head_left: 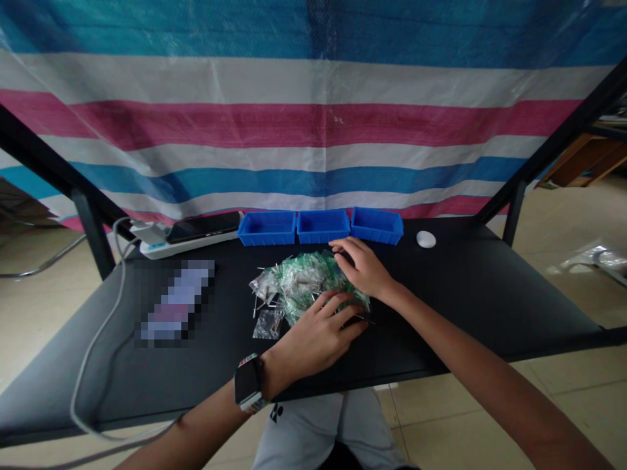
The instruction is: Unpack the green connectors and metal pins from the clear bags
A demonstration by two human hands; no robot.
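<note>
A heap of small clear bags with green parts and metal pins lies on the black table. My left hand, a smartwatch on its wrist, rests on the heap's near edge with fingers spread flat. My right hand lies on the heap's far right side, fingers stretched out over the bags. Neither hand grips anything. A few loose pins and a small clear bag lie just left of the heap.
Three blue bins stand in a row at the table's back. A white power strip with a phone on it sits back left, its cable trailing off the left edge. A white round object lies back right.
</note>
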